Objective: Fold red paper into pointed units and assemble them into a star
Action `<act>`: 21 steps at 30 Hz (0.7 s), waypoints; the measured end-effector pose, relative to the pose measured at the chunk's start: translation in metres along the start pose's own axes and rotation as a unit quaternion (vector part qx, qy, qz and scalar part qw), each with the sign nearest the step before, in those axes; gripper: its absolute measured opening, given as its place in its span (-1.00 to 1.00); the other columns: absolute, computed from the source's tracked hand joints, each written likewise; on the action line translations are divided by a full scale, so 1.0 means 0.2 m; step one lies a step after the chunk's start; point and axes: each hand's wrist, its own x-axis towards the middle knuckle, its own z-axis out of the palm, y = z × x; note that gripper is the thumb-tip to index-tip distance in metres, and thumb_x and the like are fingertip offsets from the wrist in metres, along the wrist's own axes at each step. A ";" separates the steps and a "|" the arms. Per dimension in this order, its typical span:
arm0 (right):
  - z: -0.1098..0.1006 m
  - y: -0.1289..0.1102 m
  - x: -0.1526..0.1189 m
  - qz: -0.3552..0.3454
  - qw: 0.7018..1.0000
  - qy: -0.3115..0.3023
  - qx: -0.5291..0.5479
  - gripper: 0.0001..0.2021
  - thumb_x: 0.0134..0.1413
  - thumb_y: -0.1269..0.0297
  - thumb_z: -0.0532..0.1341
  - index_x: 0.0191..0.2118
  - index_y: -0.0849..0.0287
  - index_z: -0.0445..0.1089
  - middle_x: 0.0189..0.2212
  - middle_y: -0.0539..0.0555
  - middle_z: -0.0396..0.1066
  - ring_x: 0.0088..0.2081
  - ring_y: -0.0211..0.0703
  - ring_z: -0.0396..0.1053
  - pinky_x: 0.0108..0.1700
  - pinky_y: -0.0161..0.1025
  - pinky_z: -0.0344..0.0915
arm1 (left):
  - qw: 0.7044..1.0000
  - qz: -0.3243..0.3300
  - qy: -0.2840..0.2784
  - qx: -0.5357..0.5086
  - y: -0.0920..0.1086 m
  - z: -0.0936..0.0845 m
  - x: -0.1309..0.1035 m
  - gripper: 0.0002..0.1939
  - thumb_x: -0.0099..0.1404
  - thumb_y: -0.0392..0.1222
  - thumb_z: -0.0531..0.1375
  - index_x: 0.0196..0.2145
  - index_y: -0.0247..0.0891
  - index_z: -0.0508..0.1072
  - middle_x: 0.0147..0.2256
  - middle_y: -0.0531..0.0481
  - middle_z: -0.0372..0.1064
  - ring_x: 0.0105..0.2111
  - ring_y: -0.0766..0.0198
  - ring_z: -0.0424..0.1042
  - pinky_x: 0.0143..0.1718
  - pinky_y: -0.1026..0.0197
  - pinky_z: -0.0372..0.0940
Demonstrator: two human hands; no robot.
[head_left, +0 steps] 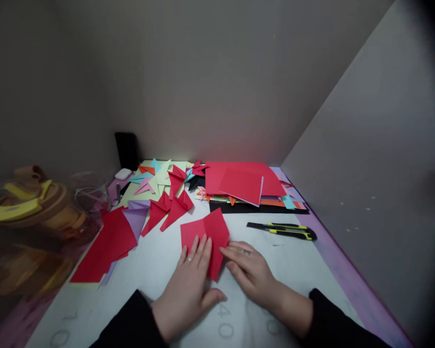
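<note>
A partly folded red paper (219, 232) lies on the white sheet (159, 261) in the middle, with a crease down its centre. My left hand (190, 280) rests flat on the paper's left part, its fingers stretched forward and its thumb out to the right. At the paper's right edge is my right hand (252, 273), its fingers curled and pressed together, with the index fingertip and thumb by the edge. Just behind and to the left lie folded red pieces (177, 210).
A yellow-black cutter (282, 230) lies at the right. Behind stands a pile of coloured paper (244, 179). Folded pieces (161, 176) and red sheets (107, 246) are at the left, near a brown container (54, 208). Walls rise behind and at the right.
</note>
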 end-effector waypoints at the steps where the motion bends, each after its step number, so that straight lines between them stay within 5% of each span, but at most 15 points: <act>1: 0.00 -0.02 0.00 -0.010 1.000 0.005 0.002 -0.67 0.18 0.40 0.08 0.05 0.10 0.35 -0.20 0.14 0.52 -0.13 -0.05 0.44 -0.08 -0.07 0.40 | 1.000 0.002 0.009 -0.004 0.01 0.02 0.00 0.01 0.20 0.14 0.17 0.35 -0.36 -0.30 0.33 -0.32 -0.28 0.32 -0.17 -0.29 0.22 -0.27 -0.05; 6: 0.03 -0.10 -0.02 -0.053 0.999 -0.004 -0.001 -0.53 0.16 0.42 0.08 0.20 0.12 0.16 -0.14 0.16 0.49 -0.10 -0.03 0.43 -0.06 -0.03 0.37 | 0.993 -0.023 0.115 -0.029 0.01 0.06 -0.01 -0.27 0.27 -0.36 -0.05 0.34 -0.28 -0.24 0.31 -0.27 -0.10 0.31 -0.06 -0.14 0.20 -0.26 0.02; 8: 0.04 -0.10 -0.04 -0.084 0.996 -0.012 -0.016 -0.48 0.15 0.41 0.08 0.24 0.10 0.10 -0.01 0.19 0.41 0.06 0.06 0.32 0.03 0.06 0.31 | 0.978 -0.027 0.181 -0.104 -0.01 0.03 -0.02 -0.35 0.28 -0.38 -0.09 0.32 -0.23 -0.08 0.28 -0.21 0.01 0.27 0.01 0.01 0.21 -0.16 0.06; 10: 0.04 -0.08 -0.05 -0.093 0.995 -0.004 -0.028 -0.42 0.15 0.41 0.08 0.28 0.05 0.00 0.19 0.21 0.19 0.24 0.17 0.08 0.13 0.19 0.18 | 0.941 -0.050 0.245 -0.229 -0.02 -0.03 -0.04 -0.48 0.35 -0.27 -0.08 0.25 -0.20 0.09 0.24 -0.17 0.13 0.22 0.06 0.14 0.20 -0.05 0.12; 12: 0.05 -0.06 -0.06 -0.035 0.999 0.032 -0.014 -0.36 0.16 0.37 0.09 0.32 0.03 -0.12 0.32 0.20 -0.09 0.32 0.22 -0.15 0.20 0.29 0.04 | 0.869 -0.127 0.287 -0.383 -0.02 -0.09 -0.03 -0.55 0.38 -0.14 -0.05 0.19 -0.22 0.20 0.15 -0.18 0.27 0.13 0.05 0.27 0.11 -0.01 0.23; 14: 0.07 -0.02 -0.05 0.081 0.991 0.088 0.056 -0.32 0.17 0.27 0.13 0.33 0.03 -0.19 0.34 0.22 -0.20 0.33 0.21 -0.18 0.22 0.28 0.00 | 0.773 -0.171 0.286 -0.540 -0.01 -0.13 -0.01 -0.53 0.37 -0.05 0.01 0.17 -0.27 0.22 0.08 -0.21 0.34 0.04 0.02 0.36 0.00 0.02 0.32; 17: 0.08 0.04 -0.02 0.240 0.924 0.117 0.275 -0.32 0.15 0.08 0.18 0.29 0.03 -0.15 0.21 0.29 0.11 0.16 0.13 0.22 0.08 0.13 0.26 | 0.655 -0.178 0.223 -0.699 0.01 -0.14 0.03 -0.48 0.28 -0.03 0.16 0.13 -0.31 0.26 0.01 -0.24 0.40 -0.08 0.03 0.44 -0.14 0.10 0.37; 19: 0.08 0.07 0.00 0.311 0.858 0.093 0.397 -0.41 0.11 0.06 0.22 0.20 0.04 0.02 -0.03 0.21 0.39 -0.09 0.02 0.44 -0.10 -0.01 0.39 | 0.632 -0.183 0.155 -0.737 0.01 -0.12 0.04 -0.49 0.22 -0.06 0.24 0.08 -0.32 0.33 -0.06 -0.24 0.44 -0.18 0.08 0.47 -0.23 0.16 0.37; 21: 0.07 0.07 0.01 0.361 0.823 0.074 0.432 -0.60 0.04 0.11 0.29 -0.02 0.10 0.27 -0.25 0.10 0.47 -0.27 -0.09 0.47 -0.23 -0.16 0.40 | 0.650 -0.190 0.098 -0.729 0.00 -0.10 0.04 -0.52 0.17 -0.06 0.28 0.00 -0.34 0.40 -0.16 -0.22 0.48 -0.29 0.14 0.47 -0.31 0.21 0.35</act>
